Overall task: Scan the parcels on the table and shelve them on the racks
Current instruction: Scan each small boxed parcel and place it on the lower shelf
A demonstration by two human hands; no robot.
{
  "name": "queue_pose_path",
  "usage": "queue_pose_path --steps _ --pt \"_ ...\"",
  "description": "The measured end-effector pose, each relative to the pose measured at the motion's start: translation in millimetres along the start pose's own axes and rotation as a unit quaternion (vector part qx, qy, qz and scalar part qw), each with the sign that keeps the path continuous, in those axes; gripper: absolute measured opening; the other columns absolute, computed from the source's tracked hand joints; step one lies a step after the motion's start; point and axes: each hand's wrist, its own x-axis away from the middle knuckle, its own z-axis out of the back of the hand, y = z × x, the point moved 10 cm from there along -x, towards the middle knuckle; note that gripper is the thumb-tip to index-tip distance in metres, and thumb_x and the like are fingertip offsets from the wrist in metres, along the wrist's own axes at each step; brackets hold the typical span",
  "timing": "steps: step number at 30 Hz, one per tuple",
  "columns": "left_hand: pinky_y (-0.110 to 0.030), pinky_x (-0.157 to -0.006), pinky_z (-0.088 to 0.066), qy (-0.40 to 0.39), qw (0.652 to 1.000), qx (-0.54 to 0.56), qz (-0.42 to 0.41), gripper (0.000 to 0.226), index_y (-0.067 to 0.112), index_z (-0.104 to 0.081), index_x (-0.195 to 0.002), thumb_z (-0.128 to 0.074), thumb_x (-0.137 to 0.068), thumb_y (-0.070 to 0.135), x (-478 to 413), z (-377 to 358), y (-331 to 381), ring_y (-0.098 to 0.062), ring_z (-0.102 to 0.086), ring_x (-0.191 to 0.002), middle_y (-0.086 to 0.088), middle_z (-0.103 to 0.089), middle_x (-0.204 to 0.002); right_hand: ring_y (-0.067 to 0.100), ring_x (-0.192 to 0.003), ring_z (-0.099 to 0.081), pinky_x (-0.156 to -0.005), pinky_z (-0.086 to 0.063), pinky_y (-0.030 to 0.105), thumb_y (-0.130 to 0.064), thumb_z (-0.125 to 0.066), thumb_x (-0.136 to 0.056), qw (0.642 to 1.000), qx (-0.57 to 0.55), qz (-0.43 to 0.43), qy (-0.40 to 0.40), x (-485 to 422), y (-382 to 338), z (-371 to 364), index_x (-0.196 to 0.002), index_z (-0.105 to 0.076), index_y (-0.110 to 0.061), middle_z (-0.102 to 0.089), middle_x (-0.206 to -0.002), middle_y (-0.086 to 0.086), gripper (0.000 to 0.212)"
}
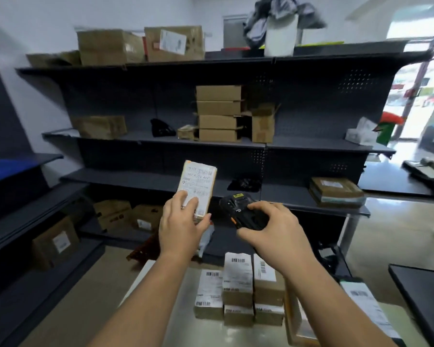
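Pale table [186, 331] at the bottom of view, with a cluster of small labelled parcels [238, 291] packed side by side near its far edge, barcodes facing up, and a larger flat labelled packet [366, 306] to the right of them. Behind the table stands a dark metal rack [311, 146] with a perforated back panel and several shelves. Top shelf: two big brown cartons [140, 45], and a white bin [281, 36] with grey wrapping spilling out. Middle shelf: a stack of four cardboard boxes [218, 113], an open box [262, 126] just beside it, a lone carton [100, 126] at the left, and a black bag [162, 127] between. Lower shelf: flat parcels [336, 191] piled at the right end. A side rack [23, 209] on the left carries a labelled box [55, 244]. Glossy floor [398, 234] and a bright doorway [424, 83] at the right. Left hand [181, 226] is raised over the table, its grip pinching the lower end of a small parcel [198, 186], held upright with the label facing the camera. Right hand [273, 229] has its grip wrapped round a black handheld scanner [238, 209], which sits just beside the parcel. Edges of the view are blurred.
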Motion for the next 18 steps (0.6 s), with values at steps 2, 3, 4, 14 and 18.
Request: queue_pose_path --steps 2,3,4,14,18 --pt "-0.049 -0.074 -0.056 0.005 1.000 -0.011 -0.017 0.041 0.010 -0.069 -0.099 -0.087 -0.068 0.029 -5 5 3 -0.037 -0.056 -0.110 -0.013 -0.057 -0.125 0.002 -0.084 -0.051 -0.062 -0.040 0.017 -0.044 -0.074 -0.071 1.000 0.005 -0.006 -0.004 6 -8 11 -0.121 -0.059 -0.041 -0.049 -0.104 -0.014 0.053" --pt "-0.050 -0.074 -0.056 0.006 1.000 -0.013 -0.023 0.041 0.010 -0.069 -0.100 -0.087 -0.068 0.029 -5 7 3 -0.037 -0.055 -0.111 -0.013 -0.057 -0.125 0.002 -0.083 -0.051 -0.062 -0.040 0.017 -0.045 -0.075 -0.071 1.000 0.008 -0.009 -0.009 8 -11 14 -0.120 -0.059 -0.041 -0.049 -0.104 -0.013 0.053" --pt "-0.051 -0.075 -0.056 0.006 0.999 -0.015 -0.028 0.042 0.010 -0.070 -0.101 -0.088 -0.068 0.029 -5 7 2 -0.037 -0.055 -0.112 -0.012 -0.057 -0.125 0.002 -0.084 -0.052 -0.063 -0.042 0.018 -0.045 -0.075 -0.070 1.000 0.010 -0.014 -0.015 11 -14 15 -0.119 -0.059 -0.042 -0.050 -0.104 -0.013 0.053" --pt "-0.051 -0.079 -0.056 -0.005 1.000 0.001 -0.011 0.043 0.007 -0.072 -0.100 -0.089 -0.067 0.028 22 0 -31 -0.036 -0.054 -0.111 -0.012 -0.056 -0.123 0.008 -0.069 -0.066 -0.065 -0.060 0.035 -0.044 -0.077 -0.056 0.995 0.005 -0.067 -0.075 35 -26 -13 -0.100 -0.066 -0.039 -0.064 -0.094 -0.013 0.046" --pt "-0.048 -0.076 -0.057 -0.008 1.000 -0.007 -0.009 0.042 0.007 -0.072 -0.100 -0.089 -0.067 0.027 28 4 -38 -0.036 -0.054 -0.111 -0.012 -0.056 -0.122 0.006 -0.067 -0.065 -0.063 -0.059 0.030 -0.038 -0.079 -0.061 0.994 -0.003 -0.070 -0.085 38 -32 -18 -0.098 -0.066 -0.039 -0.065 -0.089 -0.013 0.039"
